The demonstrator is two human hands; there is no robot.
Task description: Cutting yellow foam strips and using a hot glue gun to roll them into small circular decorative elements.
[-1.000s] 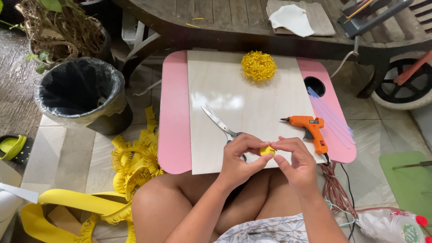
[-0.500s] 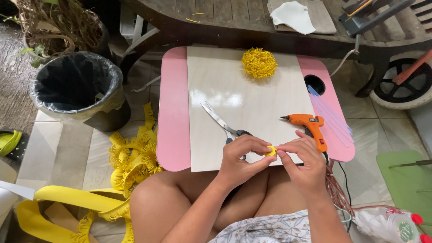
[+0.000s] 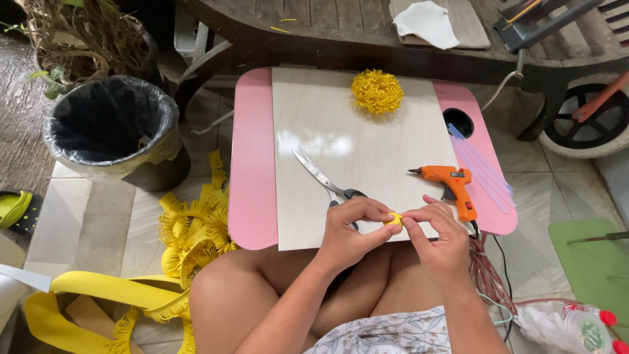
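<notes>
Fingers [image 3: 375,216] of our left hand [image 3: 350,233] and those of our right hand [image 3: 438,239] are pinched together on a small yellow roll [image 3: 394,219], held between the two hands just above the near edge of the surface [image 3: 367,157]. Both hands are closed tight on it; neither holds anything else.

We judge the work to be partway along. One finished yellow pompom [image 3: 377,90] already sits at the far side of the surface, well apart from our hands. The roll we hold is tiny beside it, so we take it to be only the start of a second piece, with most of the winding left. Plenty of stock remains: fringed yellow strips [image 3: 193,226] lie heaped on the floor to our left, with wider yellow bands [image 3: 98,295] nearer us.

Scissors [image 3: 324,178] lie open just beyond our left hand, and an orange glue gun [image 3: 449,183] stands just beside our right, its cord trailing off the edge. Neither is being touched. Glue sticks [image 3: 481,167] lie on the pink rim past the gun. A lined bin [image 3: 108,131] stands on the floor to the left.
</notes>
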